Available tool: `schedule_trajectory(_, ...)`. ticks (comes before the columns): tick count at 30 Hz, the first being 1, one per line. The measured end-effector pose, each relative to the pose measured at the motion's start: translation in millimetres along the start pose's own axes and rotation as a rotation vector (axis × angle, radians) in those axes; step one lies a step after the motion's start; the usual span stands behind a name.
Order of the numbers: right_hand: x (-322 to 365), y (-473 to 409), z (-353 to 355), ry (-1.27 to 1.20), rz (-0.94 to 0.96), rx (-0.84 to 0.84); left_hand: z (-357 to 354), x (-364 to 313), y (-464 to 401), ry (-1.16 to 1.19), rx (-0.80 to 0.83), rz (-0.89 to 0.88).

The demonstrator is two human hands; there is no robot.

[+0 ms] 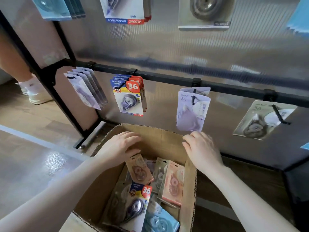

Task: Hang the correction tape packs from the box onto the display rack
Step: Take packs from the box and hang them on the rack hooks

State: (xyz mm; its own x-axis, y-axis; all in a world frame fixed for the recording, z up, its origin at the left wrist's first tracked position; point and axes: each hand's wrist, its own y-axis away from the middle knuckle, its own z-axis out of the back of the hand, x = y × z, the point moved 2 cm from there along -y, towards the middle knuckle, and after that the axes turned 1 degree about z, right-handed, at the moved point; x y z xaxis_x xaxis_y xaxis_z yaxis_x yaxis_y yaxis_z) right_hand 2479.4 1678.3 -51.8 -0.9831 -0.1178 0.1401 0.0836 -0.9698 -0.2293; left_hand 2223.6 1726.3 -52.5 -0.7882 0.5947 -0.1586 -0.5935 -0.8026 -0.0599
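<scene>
An open cardboard box (155,136) stands on the floor below the display rack (167,76). Inside lie several correction tape packs: a tan one (139,169), a pink one (173,183), a blue-and-red "36" pack (137,200) and a light blue one (158,221). My left hand (120,146) hovers over the box's far left part with fingers loosely curled, its thumb just above the tan pack, holding nothing. My right hand (200,148) is over the box's far right corner, fingers relaxed and empty, just under a hanging lilac pack (190,111).
The rack's black bar carries hooks with grey packs (87,89), "36" packs (128,96) and a grey pack (262,121) at right. More packs hang higher up. Another person's foot (33,92) stands at left by the rack's black leg (66,97).
</scene>
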Motion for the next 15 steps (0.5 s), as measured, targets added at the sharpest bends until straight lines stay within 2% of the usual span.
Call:
schedule_trajectory(4, 17, -3, -27, 0.010, -0.048, 0.012, -42, 28, -12, 0.070, 0.074, -0.038)
schedule_trajectory(9, 36, -1, -40, 0.045, -0.124, 0.171, -72, 44, -16, 0.148, 0.129, -0.037)
schedule_trajectory(15, 45, -8, -68, 0.090, -0.265, 0.369, -114, 64, -29, 0.147, 0.233, 0.098)
